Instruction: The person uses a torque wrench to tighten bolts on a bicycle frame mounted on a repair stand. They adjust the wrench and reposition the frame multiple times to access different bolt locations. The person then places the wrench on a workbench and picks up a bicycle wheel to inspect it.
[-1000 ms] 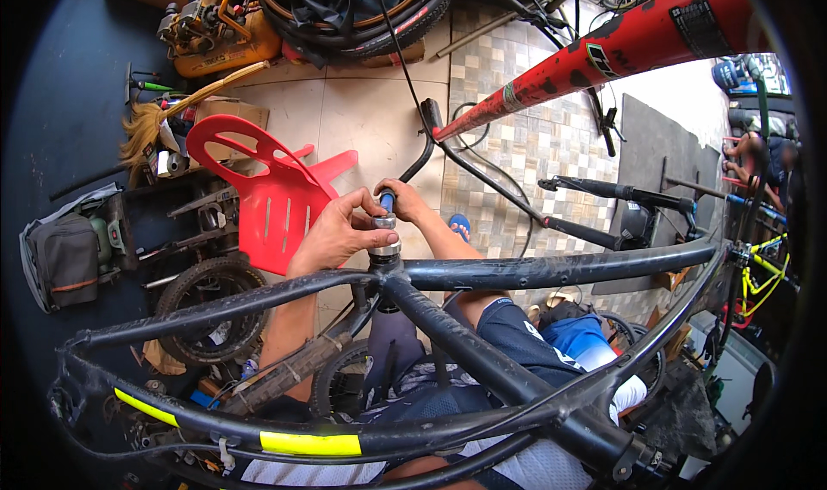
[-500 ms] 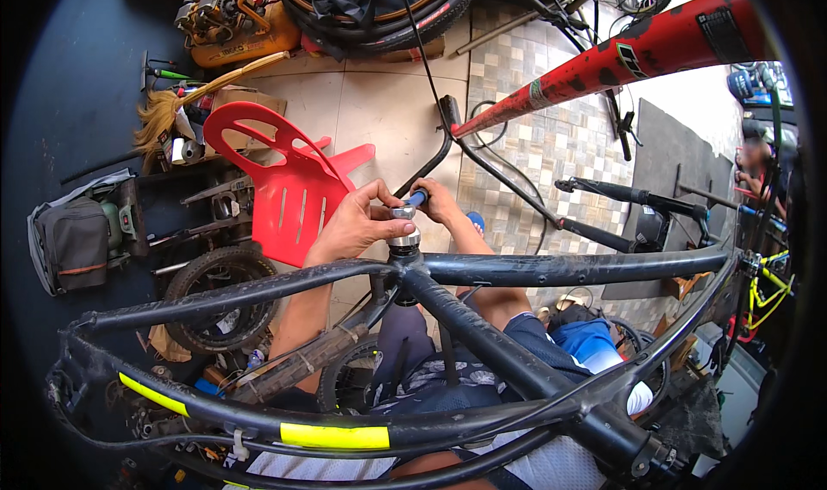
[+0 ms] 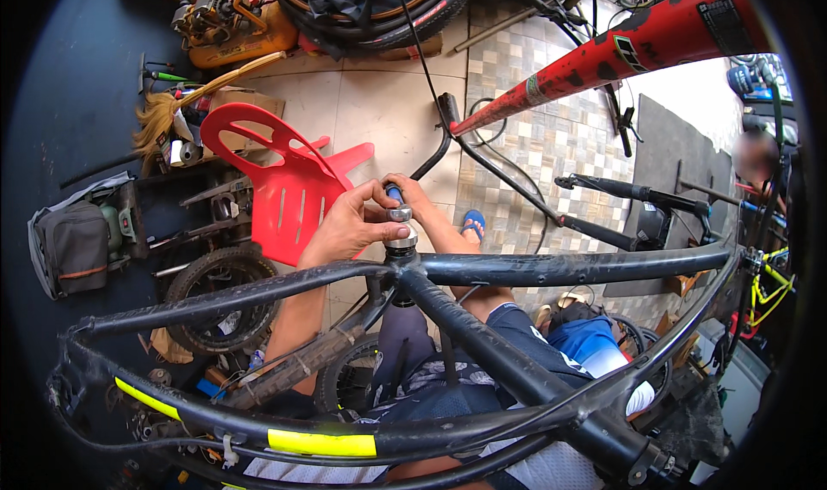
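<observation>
A black bicycle frame [image 3: 568, 268] spans the view in front of me. At a junction of its tubes, one tube end carries a silver collar [image 3: 401, 234]. Just above the collar is the metal head [image 3: 398, 214] of a blue-handled wrench [image 3: 394, 193]. My left hand [image 3: 351, 223] pinches that head between thumb and fingers, close to the collar. My right hand [image 3: 412, 199] is closed round the blue handle, which points away from me; its fingers are partly hidden. I cannot tell how the wrench head meets the collar.
A red plastic chair [image 3: 276, 184] stands beyond my left hand. The red pole [image 3: 594, 63] of a stand slants at upper right, its black legs on the floor. Left are a broom [image 3: 159, 115], an orange compressor [image 3: 250, 37], a grey bag [image 3: 82, 244] and a tyre [image 3: 220, 300].
My right hand has swung left and away with the blue handle, now nearer my left hand. My left hand still holds the wrench head.
</observation>
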A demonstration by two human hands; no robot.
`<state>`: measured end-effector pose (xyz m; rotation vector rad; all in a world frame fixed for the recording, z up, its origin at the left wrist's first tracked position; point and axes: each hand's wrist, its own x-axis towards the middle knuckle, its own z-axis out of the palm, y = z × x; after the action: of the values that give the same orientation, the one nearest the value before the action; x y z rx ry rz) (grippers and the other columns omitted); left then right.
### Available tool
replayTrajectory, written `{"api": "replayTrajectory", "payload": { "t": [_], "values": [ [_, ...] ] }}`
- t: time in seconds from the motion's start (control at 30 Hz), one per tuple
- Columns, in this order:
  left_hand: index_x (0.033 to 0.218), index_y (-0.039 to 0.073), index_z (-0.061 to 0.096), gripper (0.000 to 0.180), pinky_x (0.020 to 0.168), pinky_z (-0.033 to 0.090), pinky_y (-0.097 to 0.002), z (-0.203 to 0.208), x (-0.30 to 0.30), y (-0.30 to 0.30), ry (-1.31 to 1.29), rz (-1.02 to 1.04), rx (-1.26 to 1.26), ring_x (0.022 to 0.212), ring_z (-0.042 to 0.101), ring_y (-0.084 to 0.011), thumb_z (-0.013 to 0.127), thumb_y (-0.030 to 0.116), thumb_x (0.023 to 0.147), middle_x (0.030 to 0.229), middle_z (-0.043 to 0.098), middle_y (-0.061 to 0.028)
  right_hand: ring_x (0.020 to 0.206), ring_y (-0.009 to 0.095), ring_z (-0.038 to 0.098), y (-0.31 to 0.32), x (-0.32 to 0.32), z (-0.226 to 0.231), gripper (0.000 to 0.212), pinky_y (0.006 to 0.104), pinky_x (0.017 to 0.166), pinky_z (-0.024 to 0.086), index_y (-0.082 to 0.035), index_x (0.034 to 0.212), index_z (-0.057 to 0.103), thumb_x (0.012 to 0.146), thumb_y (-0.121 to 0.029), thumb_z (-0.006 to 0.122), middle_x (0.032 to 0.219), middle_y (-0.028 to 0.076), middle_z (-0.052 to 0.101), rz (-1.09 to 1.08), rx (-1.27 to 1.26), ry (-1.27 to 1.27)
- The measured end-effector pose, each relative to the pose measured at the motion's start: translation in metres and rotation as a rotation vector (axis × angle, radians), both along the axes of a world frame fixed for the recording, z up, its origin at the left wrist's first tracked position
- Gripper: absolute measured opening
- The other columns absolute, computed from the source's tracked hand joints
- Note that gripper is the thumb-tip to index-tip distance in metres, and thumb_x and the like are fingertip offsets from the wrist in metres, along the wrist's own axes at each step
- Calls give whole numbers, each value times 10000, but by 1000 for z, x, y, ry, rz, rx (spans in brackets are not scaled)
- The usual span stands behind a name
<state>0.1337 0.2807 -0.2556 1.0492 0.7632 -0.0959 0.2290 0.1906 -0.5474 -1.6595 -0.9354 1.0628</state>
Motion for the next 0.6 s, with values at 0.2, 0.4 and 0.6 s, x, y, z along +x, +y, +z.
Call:
{"api": "replayTrajectory", "payload": {
  "t": [0.2, 0.4, 0.6],
  "values": [
    [1036, 40, 595, 371, 684, 591, -295, -1, -2, 5, 14, -81, 25, 827, 698, -144, 877, 4, 798, 941, 738, -87, 982, 341, 687, 16, -13, 10, 217, 393, 875, 541, -90, 1029, 704, 820, -144, 679, 1024, 136, 708, -20, 144, 38],
    [1030, 43, 579, 378, 712, 604, -301, -1, -4, 5, -33, -56, -9, 860, 696, -142, 878, 5, 800, 970, 732, -80, 1004, 334, 670, 21, -22, 6, 215, 400, 904, 528, -96, 1041, 698, 849, -183, 653, 1033, 133, 702, 98, 264, 43],
    [1044, 56, 539, 399, 712, 554, -265, -9, -5, 6, -11, -90, 19, 872, 675, -125, 876, 75, 831, 998, 721, -85, 1040, 329, 612, -44, 31, -1, 386, 410, 924, 521, -142, 989, 714, 698, -314, 902, 1030, 118, 637, 210, -174, -223]
  ]
}}
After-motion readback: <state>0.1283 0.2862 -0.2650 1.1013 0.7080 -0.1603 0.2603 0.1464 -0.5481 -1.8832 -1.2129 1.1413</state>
